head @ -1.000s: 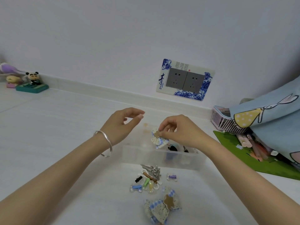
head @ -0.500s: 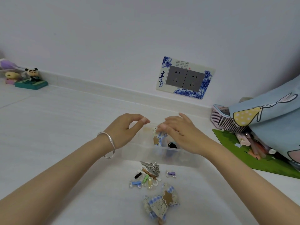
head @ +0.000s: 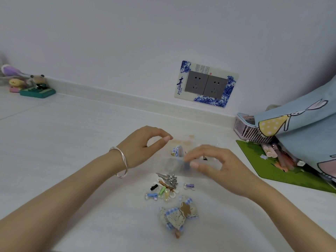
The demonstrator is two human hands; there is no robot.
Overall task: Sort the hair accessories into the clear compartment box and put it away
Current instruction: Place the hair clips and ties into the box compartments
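Step in hand: one checked bow [head: 177, 150] already lies inside the clear compartment box [head: 172, 167], in a far compartment on the left as it seems. I judge the sorting is in its early part, because most pieces are outside.
Left hand: the left hand [head: 143, 144] is at the far left side of the box, thumb and forefinger curved with a gap between them. They hold nothing that I can see. Whether they touch the rim, I cannot tell.
Right hand: the right hand [head: 214, 165] hovers over the front wall of the box, fingers loosely bent and apart, empty.
What waits: a second bow [head: 179, 213] lies on the table [head: 63, 142], nearest to the person. Between it and the box is a heap of silver clips [head: 168, 178] and coloured mini clips [head: 160, 192]. One purple clip [head: 189, 186] lies a little apart at the right.
Next move: probably one hand goes down to the heap or to the second bow. The mini clips are tiny and touch each other, so a fine pinch is needed.
Edges: the box walls are transparent and hard to see, so a low hand can knock the front wall.
Open room: the table is wide at the left. At the right the green mat [head: 272, 171], the pink basket [head: 244, 129] and a blue printed fabric [head: 300, 135] close the way.
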